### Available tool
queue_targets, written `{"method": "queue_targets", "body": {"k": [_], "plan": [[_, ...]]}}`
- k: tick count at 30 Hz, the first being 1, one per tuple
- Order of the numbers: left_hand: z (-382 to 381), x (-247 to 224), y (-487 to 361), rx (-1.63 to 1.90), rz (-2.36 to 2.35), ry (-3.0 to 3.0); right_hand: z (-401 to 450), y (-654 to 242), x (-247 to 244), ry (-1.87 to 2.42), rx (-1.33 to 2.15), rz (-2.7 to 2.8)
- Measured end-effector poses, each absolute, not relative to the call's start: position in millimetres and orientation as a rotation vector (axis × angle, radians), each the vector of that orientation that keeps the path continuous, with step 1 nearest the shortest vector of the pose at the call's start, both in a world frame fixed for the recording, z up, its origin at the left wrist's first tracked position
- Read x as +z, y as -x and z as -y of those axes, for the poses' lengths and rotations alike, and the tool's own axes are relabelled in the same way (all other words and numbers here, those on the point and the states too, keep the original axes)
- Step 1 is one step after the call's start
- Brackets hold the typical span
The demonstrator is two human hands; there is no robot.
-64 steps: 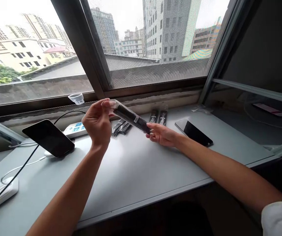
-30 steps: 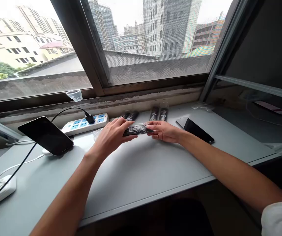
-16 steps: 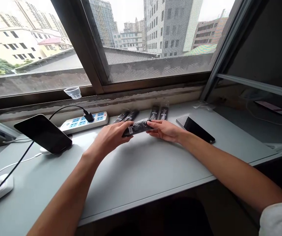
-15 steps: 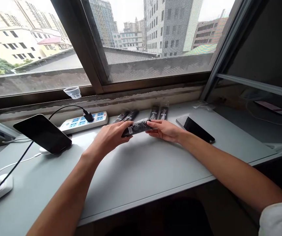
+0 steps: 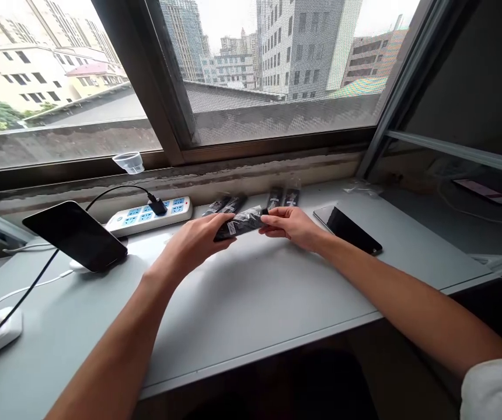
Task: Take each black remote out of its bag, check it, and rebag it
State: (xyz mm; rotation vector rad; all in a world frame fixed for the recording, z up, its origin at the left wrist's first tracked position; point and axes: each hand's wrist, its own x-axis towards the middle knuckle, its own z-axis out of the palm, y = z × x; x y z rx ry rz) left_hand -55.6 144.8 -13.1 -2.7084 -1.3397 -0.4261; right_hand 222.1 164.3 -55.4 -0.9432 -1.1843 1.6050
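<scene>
A black packet (image 5: 246, 222) in clear plastic, with a small white label near its left end, is held above the table between both hands. My left hand (image 5: 205, 234) grips its left end, thumb and fingers closed round it. At the other end, my right hand (image 5: 288, 225) pinches the packet between thumb and fingers. Behind them lie similar black packets, two to the left (image 5: 233, 204) and two to the right (image 5: 292, 196), near the wall under the window.
A tablet (image 5: 76, 236) leans on a stand at the left. Behind it is a white power strip (image 5: 181, 214) with a black plug. A black phone-like device (image 5: 354, 230) lies at the right. A clear cup (image 5: 130, 163) sits by the window; cables run along the left side.
The held packet has tilted slightly, its right end a little higher, and its plastic shows more glare. Both hands keep hold, with the right hand raised slightly.
</scene>
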Motion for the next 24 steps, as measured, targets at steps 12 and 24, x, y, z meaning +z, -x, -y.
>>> {"method": "queue_targets", "body": {"k": [12, 24], "plan": [[-143.4, -9.0, 53.6, -0.274, 1.443, 2.609, -162.5, -221.2, -43.9, 0.905, 1.391, 0.988], [-154.5, -15.2, 73.5, -0.246, 1.468, 2.729, -179.9, -235.6, -50.1, 0.909, 1.205, 0.900]]}}
